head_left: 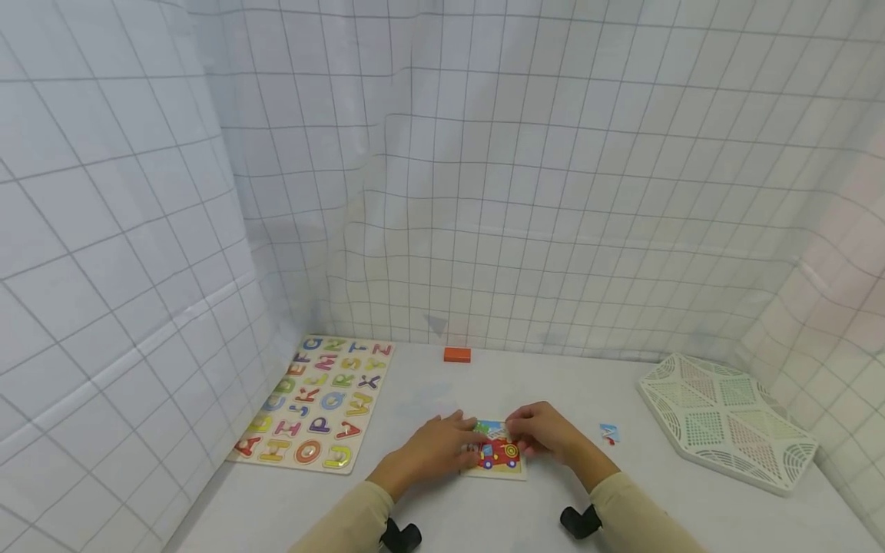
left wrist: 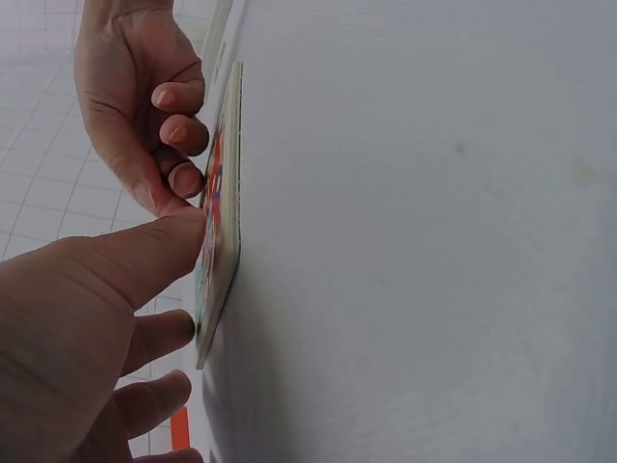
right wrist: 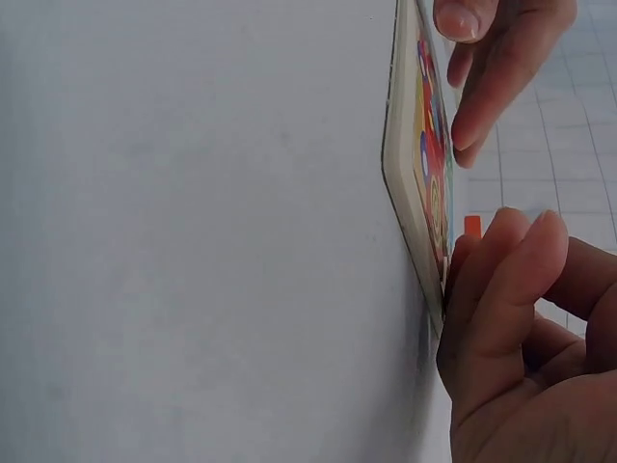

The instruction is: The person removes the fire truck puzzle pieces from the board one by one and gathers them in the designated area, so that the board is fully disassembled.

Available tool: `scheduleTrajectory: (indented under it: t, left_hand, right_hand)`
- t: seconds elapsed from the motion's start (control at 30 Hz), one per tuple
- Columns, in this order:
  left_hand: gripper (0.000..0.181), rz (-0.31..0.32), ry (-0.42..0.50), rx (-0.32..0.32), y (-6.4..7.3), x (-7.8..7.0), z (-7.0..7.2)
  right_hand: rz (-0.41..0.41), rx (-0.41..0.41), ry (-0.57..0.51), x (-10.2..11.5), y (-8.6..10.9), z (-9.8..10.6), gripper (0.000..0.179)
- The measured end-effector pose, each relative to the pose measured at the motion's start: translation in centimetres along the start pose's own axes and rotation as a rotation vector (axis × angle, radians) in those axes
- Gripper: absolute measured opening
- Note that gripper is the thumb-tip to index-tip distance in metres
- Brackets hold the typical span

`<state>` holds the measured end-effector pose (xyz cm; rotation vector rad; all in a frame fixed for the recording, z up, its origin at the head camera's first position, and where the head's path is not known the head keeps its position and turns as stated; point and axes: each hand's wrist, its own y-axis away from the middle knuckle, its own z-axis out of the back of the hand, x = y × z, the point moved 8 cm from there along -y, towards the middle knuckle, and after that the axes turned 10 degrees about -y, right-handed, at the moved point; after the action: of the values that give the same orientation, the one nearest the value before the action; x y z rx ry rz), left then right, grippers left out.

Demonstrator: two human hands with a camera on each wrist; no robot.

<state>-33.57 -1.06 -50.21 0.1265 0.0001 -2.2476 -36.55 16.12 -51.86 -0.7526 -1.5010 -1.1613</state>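
Observation:
A small jigsaw board (head_left: 508, 473) with a red truck picture lies on the white table between the hands. My left hand (head_left: 440, 448) rests on its left side; in the left wrist view the thumb (left wrist: 159, 253) touches the picture, the other fingers loosely extended. At the upper right edge of the board is my right hand (head_left: 543, 436), its fingers bent and touching the edge. Whether a piece sits between those fingertips is hidden, also in the right wrist view, where the fingers (right wrist: 496, 309) cover that corner. A loose blue puzzle piece (head_left: 609, 434) lies to the right.
On the left lies a large alphabet puzzle board (head_left: 321, 403) with colored letters. An orange-red block (head_left: 457, 355) sits at the back, near the gridded curtain (head_left: 484, 292). A white patterned hexagonal tray (head_left: 726, 422) stands at the right.

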Motion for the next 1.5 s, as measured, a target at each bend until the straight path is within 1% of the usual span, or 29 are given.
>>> scheduleTrajectory:
  t: [0.17, 0.47, 0.77, 0.93, 1.07, 1.3, 1.4, 1.5]
  left_hand:
    - [0.041, -0.015, -0.038, 0.008, 0.3, -0.2, 0.0]
    - [0.041, -0.017, -0.078, 0.015, 0.2, -0.3, 0.1]
    - [0.040, -0.018, -0.078, 0.013, 0.0, -0.4, 0.2]
    - [0.041, -0.024, -0.085, 0.016, 0.2, -0.6, 0.2]
    - [0.042, -0.032, -0.102, 0.018, 0.3, -0.7, 0.3]
    - [0.042, -0.026, -0.099, 0.018, 0.4, -0.7, 0.3]
    - [0.042, -0.022, -0.090, 0.022, 0.4, -0.7, 0.2]
    - [0.043, -0.022, -0.086, 0.026, 0.5, -0.7, 0.1]
  right_hand:
    - [0.008, -0.010, 0.009, 0.0, -0.2, -0.3, 0.028]
    - [0.003, -0.043, -0.027, -0.2, -0.7, -0.7, 0.019]
    - [0.028, -0.072, -0.033, -0.1, -1.1, -0.9, 0.012]
    - [0.045, -0.080, -0.037, 0.4, -1.1, -1.3, 0.012]
    - [0.047, -0.109, -0.030, 0.6, -1.0, -1.3, 0.012]
    - [0.031, -0.183, -0.045, 0.2, -1.0, 0.0, 0.015]
    - [0.031, -0.210, -0.065, 0.3, -0.5, 1.0, 0.017]
    - [0.031, -0.245, -0.080, 0.4, 0.2, 2.6, 0.019]
